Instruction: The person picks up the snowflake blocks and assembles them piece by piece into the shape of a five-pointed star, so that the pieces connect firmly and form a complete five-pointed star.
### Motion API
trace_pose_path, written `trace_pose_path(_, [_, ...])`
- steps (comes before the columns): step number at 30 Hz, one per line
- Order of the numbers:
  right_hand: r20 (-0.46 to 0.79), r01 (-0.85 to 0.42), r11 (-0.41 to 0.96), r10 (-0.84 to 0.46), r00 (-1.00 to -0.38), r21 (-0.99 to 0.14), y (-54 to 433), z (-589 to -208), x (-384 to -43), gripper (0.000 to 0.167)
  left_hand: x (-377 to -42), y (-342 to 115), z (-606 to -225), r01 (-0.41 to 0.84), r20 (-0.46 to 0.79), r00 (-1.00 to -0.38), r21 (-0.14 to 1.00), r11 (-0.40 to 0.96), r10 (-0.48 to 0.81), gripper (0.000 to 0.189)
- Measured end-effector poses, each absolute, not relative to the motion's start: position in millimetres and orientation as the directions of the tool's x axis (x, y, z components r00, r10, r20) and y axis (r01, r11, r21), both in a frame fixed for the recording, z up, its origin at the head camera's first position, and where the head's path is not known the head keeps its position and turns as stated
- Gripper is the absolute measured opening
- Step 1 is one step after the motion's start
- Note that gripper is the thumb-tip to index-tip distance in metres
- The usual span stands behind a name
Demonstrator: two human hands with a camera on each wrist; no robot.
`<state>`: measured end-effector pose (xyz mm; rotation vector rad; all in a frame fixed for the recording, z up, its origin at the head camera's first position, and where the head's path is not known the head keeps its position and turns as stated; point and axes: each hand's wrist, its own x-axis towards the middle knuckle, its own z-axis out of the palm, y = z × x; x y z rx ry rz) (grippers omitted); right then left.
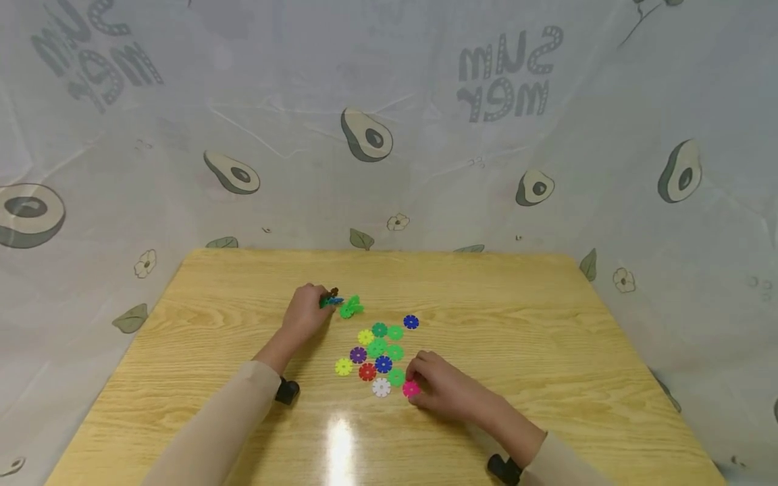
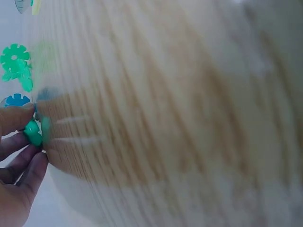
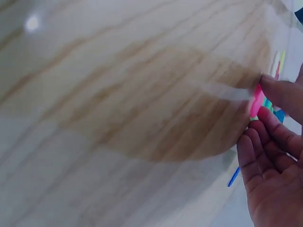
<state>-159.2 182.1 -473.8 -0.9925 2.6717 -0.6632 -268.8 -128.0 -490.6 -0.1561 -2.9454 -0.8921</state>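
My left hand (image 1: 306,312) grips a small cluster of joined notched plastic discs, with a blue disc (image 2: 17,100) and a green disc (image 2: 33,132) showing at the fingers. A dark brown piece (image 1: 333,291) shows just beyond the fingertips. Right beside it on the table sits a bright green joined piece (image 1: 350,308). My right hand (image 1: 446,386) pinches a pink notched disc (image 1: 410,389) by its edges, between thumb and forefinger, at the near right of the loose discs. In the right wrist view the pink disc (image 3: 256,101) is seen nearly edge-on, partly hidden by the fingers.
Several loose discs lie flat between the hands, among them a white disc (image 1: 381,387), a red disc (image 1: 367,372) and a purple disc (image 1: 358,354). One blue disc (image 1: 410,322) lies apart at the back right. The wooden table (image 1: 516,297) meets a printed curtain (image 1: 425,196) behind.
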Motion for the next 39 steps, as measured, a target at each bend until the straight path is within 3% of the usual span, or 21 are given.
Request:
trace_pose_path(5, [-0.100, -0.556, 0.672, -0.676, -0.730, -0.490, 181, -467, -164, 0.016, -268, -128, -492, 0.113, 0.071, -0.993, 0.507, 0.855, 0.089, 0.038])
trace_pose_path(12, [-0.175, -0.544, 0.690, -0.682, -0.710, -0.478, 181, -462, -164, 0.037, -266, -132, -493, 0.100, 0.052, -0.995, 0.533, 0.840, 0.086, 0.042])
trace_pose_path(24, [-0.118, -0.603, 0.649, -0.720, -0.684, -0.463, 194, -474, -154, 0.039, -238, -139, -490, 0.114, 0.060, -0.993, 0.572, 0.812, 0.097, 0.033])
trace_pose_path(31, [-0.103, -0.611, 0.624, -0.736, -0.670, -0.487, 200, -478, -150, 0.031, -204, -129, -489, 0.314, 0.110, -0.946, 0.533, 0.786, 0.304, 0.023])
trace_pose_path(39, [0.012, -0.666, 0.575, -0.753, -0.658, -0.475, 200, -485, -147, 0.019, -171, -120, -497, 0.474, 0.160, -0.879, 0.398, 0.785, 0.450, 0.031])
